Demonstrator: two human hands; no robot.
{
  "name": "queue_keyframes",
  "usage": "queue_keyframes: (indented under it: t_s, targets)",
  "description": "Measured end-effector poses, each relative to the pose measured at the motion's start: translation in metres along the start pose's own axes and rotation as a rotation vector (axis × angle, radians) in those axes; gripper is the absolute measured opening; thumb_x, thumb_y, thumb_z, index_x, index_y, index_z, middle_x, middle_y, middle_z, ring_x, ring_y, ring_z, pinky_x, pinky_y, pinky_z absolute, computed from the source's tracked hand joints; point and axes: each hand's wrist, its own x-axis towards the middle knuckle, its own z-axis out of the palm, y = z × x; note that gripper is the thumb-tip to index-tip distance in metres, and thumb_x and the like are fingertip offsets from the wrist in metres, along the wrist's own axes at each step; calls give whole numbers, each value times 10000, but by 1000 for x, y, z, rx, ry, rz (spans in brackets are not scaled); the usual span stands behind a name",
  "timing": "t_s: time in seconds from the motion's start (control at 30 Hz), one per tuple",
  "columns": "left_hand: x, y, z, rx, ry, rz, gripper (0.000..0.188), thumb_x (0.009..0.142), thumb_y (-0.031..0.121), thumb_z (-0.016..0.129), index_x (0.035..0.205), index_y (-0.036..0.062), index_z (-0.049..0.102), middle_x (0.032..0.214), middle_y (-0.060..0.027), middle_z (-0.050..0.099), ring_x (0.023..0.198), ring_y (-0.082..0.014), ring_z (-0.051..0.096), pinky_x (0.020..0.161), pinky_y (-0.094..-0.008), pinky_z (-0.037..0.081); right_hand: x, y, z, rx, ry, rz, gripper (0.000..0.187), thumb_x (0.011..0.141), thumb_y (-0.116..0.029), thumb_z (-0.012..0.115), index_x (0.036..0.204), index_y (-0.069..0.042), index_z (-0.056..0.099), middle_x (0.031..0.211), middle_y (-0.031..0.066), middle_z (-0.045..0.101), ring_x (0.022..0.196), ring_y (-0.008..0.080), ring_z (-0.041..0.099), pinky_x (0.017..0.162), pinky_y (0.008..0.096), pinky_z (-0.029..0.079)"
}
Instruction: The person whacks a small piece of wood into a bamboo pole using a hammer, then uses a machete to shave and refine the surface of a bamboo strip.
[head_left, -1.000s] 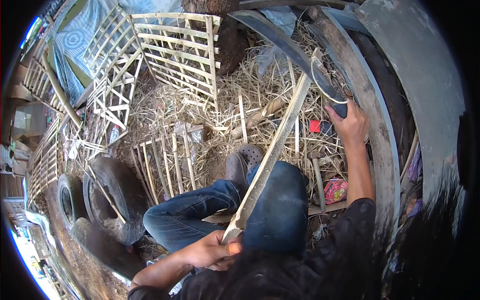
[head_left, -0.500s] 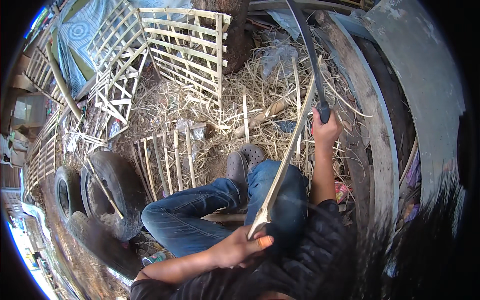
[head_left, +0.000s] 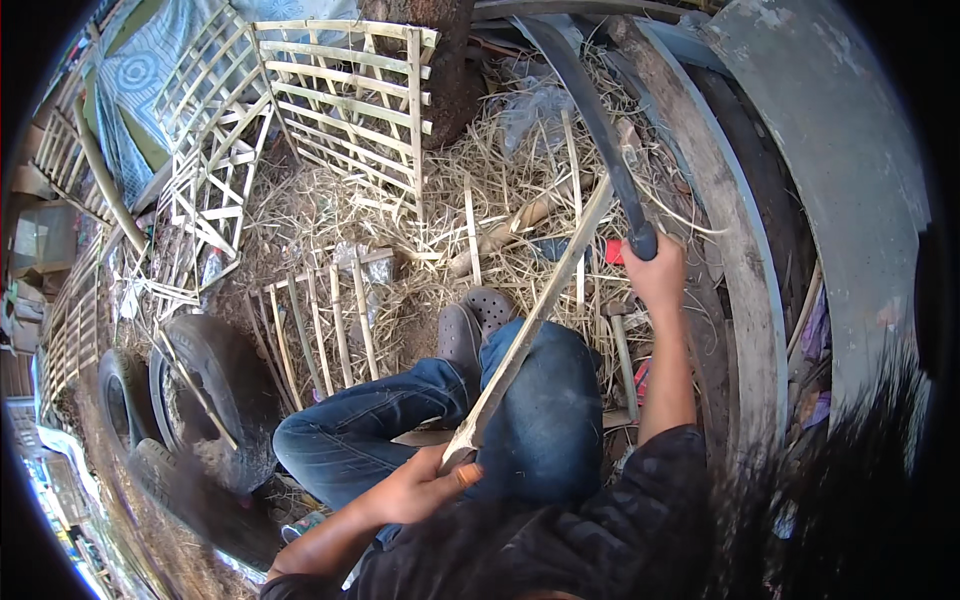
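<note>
My left hand [head_left: 428, 488] is closed round the near end of a long split bamboo strip [head_left: 535, 325], with an orange wrapping on one of its digits. The strip slants away over my bent right knee, its far end close to the blade. In my right hand [head_left: 655, 275] is the dark handle of a machete [head_left: 597, 115]. Its long, slightly curved blade points up and away, its lower part beside the strip's far tip; I cannot tell if they touch. A red patch shows at the fingers of my right hand.
A hammer [head_left: 622, 350] lies beside my right forearm. Bamboo shavings [head_left: 400, 235] litter the ground ahead, with a slatted bamboo panel [head_left: 345, 95] by a tree trunk [head_left: 440, 85]. Old tyres [head_left: 225, 385] lie at left. Weathered planks [head_left: 725, 190] and a grey board [head_left: 830, 170] flank my right.
My left hand and the strip's near end have shifted left. The machete blade has tilted further left and shows its flat side more. The hammer has come into view beside my right forearm.
</note>
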Motion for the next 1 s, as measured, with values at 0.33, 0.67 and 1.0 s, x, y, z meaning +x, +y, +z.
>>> queue_keyframes:
  t_s: [0.33, 0.67, 1.0]
  targets:
    - [-6, 11, 5, -623, -198, -276, 289, 950, 372, 542, 863, 116, 437, 594, 58, 350, 472, -41, 297, 405, -223, 248, -4, 0, 35, -139, 296, 67, 159, 682, -184, 690, 748, -49, 637, 615, 167, 613, 609, 368, 621, 586, 439, 478]
    - [-5, 22, -22, -344, 12, -22, 427, 849, 459, 662, 843, 107, 421, 600, 75, 339, 478, -24, 288, 403, -205, 226, -54, -35, 3, 768, -185, 282, 203, 758, -111, 710, 695, -48, 527, 572, -22, 506, 508, 69, 461, 483, 271, 375]
    - [15, -16, -15, -1045, -617, -108, 482, 804, 380, 741, 818, 138, 324, 532, 99, 261, 427, 0, 231, 348, -159, 169, -63, -64, -43, 239, -409, -330, 223, 606, -150, 732, 761, -33, 623, 607, 121, 590, 540, 276, 610, 530, 334, 464]
